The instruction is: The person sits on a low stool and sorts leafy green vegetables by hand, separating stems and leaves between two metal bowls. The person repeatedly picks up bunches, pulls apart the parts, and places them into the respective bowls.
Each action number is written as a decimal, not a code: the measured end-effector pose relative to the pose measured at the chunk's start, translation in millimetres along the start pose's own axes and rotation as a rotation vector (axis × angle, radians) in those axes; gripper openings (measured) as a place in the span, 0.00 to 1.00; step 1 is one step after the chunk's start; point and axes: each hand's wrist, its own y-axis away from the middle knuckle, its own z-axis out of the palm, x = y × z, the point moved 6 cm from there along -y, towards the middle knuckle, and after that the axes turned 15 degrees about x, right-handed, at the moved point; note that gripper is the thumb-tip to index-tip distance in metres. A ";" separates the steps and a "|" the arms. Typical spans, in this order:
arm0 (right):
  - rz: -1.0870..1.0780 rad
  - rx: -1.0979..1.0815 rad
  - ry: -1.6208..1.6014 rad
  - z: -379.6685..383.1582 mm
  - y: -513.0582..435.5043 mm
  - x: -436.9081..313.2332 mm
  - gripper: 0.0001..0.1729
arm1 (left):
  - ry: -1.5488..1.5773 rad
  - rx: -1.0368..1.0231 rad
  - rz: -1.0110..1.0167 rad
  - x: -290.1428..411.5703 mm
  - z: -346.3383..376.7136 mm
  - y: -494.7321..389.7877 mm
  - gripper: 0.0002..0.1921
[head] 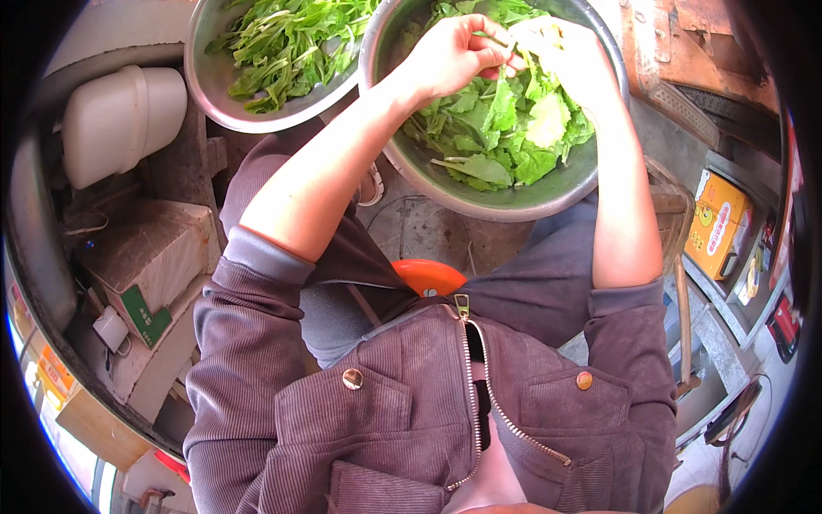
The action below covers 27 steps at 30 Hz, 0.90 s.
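A wide metal basin of leafy greens lies before me, over my knees. Above its far part, my left hand pinches a leafy green between thumb and fingers. My right hand grips the same bunch from the other side; bright glare washes out its fingers, and the stems between the hands are partly hidden. To the left, touching or nearly touching the first basin, stands a second metal basin heaped with greens, many with pale stems showing.
An orange plastic object sits between my legs. Left are a cream plastic container, a cardboard box and a white cup. A wooden chair, a yellow printed box and a rusty metal stove-like unit stand right.
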 end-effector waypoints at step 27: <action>0.008 -0.151 0.403 37.5 14.4 18.6 0.13 | -1.074 0.016 0.323 -2.5 -13.2 6.2 0.12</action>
